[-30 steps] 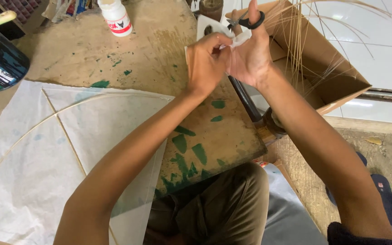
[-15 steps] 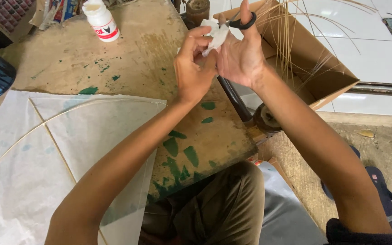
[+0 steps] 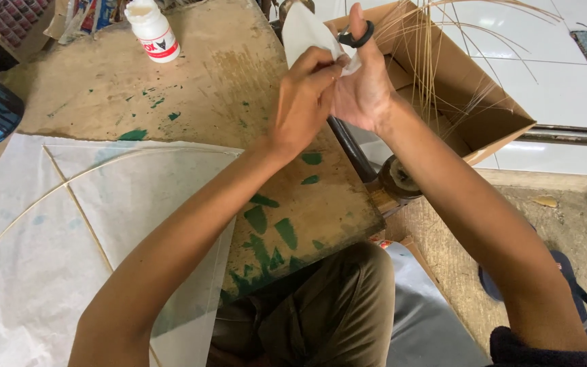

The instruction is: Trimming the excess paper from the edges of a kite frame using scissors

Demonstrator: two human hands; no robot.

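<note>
Nearest to me, a white paper kite skin with thin bamboo spars lies flat on the worn wooden worktop, which is flecked with green paint; one straight spar and one bowed spar already cross on it, so I judge the frame to be laid out, though I cannot tell whether it is glued down along its whole length.

Farther out, above the worktop's right edge, my left hand pinches a small scrap of white paper. Its fingers are closed on the scrap's lower part. My right hand meets it from the other side. The thumb is passed through the black loop handle of a pair of scissors; the remaining fingers are folded around the tool and touch the paper. The blades are hidden behind the scrap and my hands, so how far they are parted cannot be told.

I judge the cutting of this scrap to be in progress; its fixing to the kite is not yet done.

Beyond the hands stands an open brown cardboard box holding loose thin bamboo strips. At the far edge of the worktop stands a white plastic glue bottle with a red label, upright and well apart from the hands.
</note>
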